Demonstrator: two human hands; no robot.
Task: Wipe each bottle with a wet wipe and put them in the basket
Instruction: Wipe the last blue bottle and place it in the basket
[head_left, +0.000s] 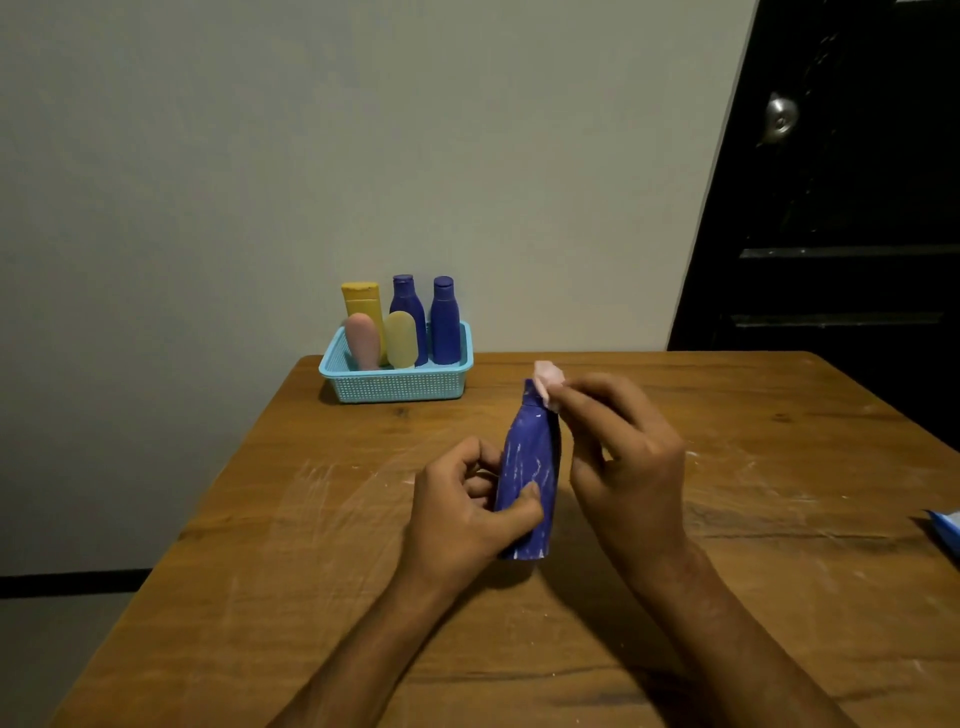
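A brown wooden table (519, 649) is seen in front of a pale wall, and its top is marked with white smears and small white specks. Nearest to the camera, two bare forearms are stretched over the table. A blue bottle (530, 483) is held upright above the middle of the table, and whitish streaks are seen on its side. Its lower part is gripped by the left hand (467, 509): the thumb is pressed on the front of the bottle and the other fingers are curled around it from the left side. A small crumpled wet wipe (548, 382), pale pink-white, is pinched between the fingertips of the right hand (628, 467) and is pressed against the neck and cap of the bottle. At the right edge of the table a blue and white packet (945, 530) is partly seen.

Farther away, at the far left corner of the table, a light blue basket (395, 384) is placed near the wall. Five bottles are standing in it: a yellow bottle (361, 301) and two dark blue bottles (445, 322) at the back, a pink bottle (362, 340) and a pale yellow bottle (401, 338) in front. On the right, a dark door (841, 208) with a metal knob (781, 117) is seen.
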